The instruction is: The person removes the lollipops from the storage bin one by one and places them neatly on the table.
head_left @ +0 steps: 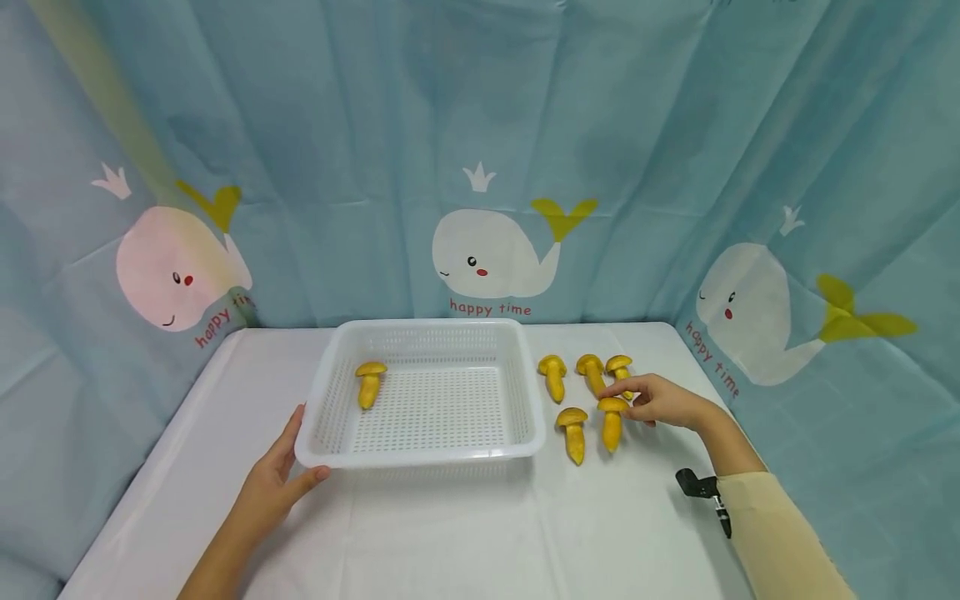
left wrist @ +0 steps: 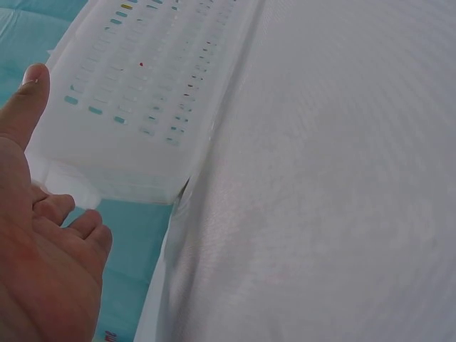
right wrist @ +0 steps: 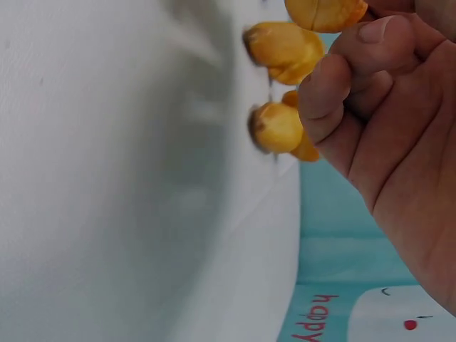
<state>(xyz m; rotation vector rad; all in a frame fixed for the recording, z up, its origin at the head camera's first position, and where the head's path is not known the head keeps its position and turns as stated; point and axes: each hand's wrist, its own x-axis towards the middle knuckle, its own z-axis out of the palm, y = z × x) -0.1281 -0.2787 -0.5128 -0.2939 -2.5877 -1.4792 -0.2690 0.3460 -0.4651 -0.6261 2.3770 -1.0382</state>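
My right hand [head_left: 660,403] has its thumb and index finger at the cap of a yellow toy mushroom [head_left: 612,433], pinching it. In the right wrist view that mushroom [right wrist: 324,16] shows at the top beside my curled fingers. Several more mushrooms lie around it, among them one near the front [head_left: 573,442] and one behind [head_left: 553,379]. My left hand [head_left: 266,490] touches the front left corner of a white plastic basket [head_left: 420,458], thumb along the front and fingers spread along the left side. One mushroom [head_left: 370,385] lies inside the basket.
A white cloth covers the table [head_left: 450,533]. Blue curtains [head_left: 375,167] printed with whales hang behind and at both sides. A small black device [head_left: 697,483] sits at the right sleeve [head_left: 772,525].
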